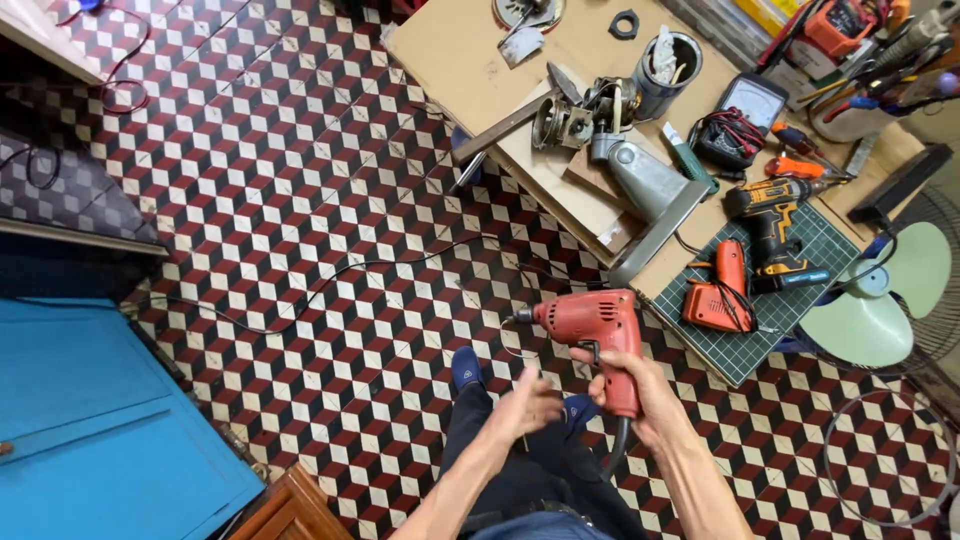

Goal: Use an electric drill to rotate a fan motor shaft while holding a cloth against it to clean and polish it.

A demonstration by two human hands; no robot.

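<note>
Drill (590,325), red and corded, sits in the right hand (640,400), held out over the checkered floor (300,180) with its chuck pointing left. The fingers (600,385) are wrapped tight round the pistol handle, and the index finger lies up by the trigger. A black cord (612,450) leaves the bottom of the handle and drops toward the person's lap. The left hand (530,405) hovers just beside the handle, below the drill's nose, fingers loosely spread and holding nothing; whether it brushes the right hand cannot be told, as it is a little blurred. Below the hands, a blue shoe (466,366) shows on the floor. To the right stands a low workbench (450,60) crowded with tools: a green cutting mat (790,300) carrying a second red drill (720,290) and an orange-and-black cordless drill (770,215), a grey metal housing (645,180), a tin can (665,60) and a multimeter (745,110). A pale green fan (885,290) stands just past the bench, and a thin black cable (330,275) snakes across the floor toward a blue cabinet (90,420) at the left.
</note>
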